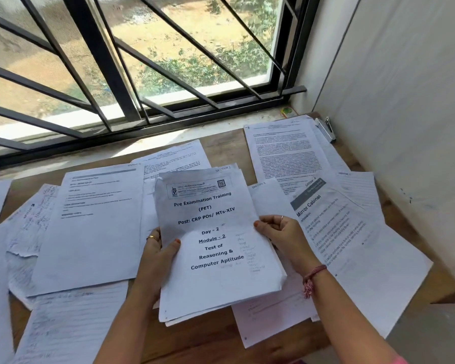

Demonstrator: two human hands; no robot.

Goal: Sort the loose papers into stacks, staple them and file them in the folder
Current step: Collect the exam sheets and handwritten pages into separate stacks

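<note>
Head view: I hold a stack point(216, 248) mid-frame, lifted over the desk point(229, 151). Left hand point(158, 248) pinches its left edge, thumb on top, fingers under. Right hand point(279, 232) pinches the right edge, thumb on the top sheet. Both grips are narrow, closed on paper. Top sheet reads "Pre Examination Training". Bottom edges of the stack are uneven, with lower sheets poking out.

Loose papers cover the rest: a printed sheet point(90, 227) centre left, handwritten pages point(69, 324) lower left, a "Mirror Cabinet" sheet point(334, 232) right of the stack, and a dense text page point(284, 153) upper right. A clipboard clip point(326, 130) sits at upper right by the wall. I can't spot a stapler or folder.

Step in hand, my guess: squaring this stack. To do it well, loosen both pinches, tap the bottom edge on bare desk, align the corners, then set it apart from the loose sheets so the piles don't mix.
</note>
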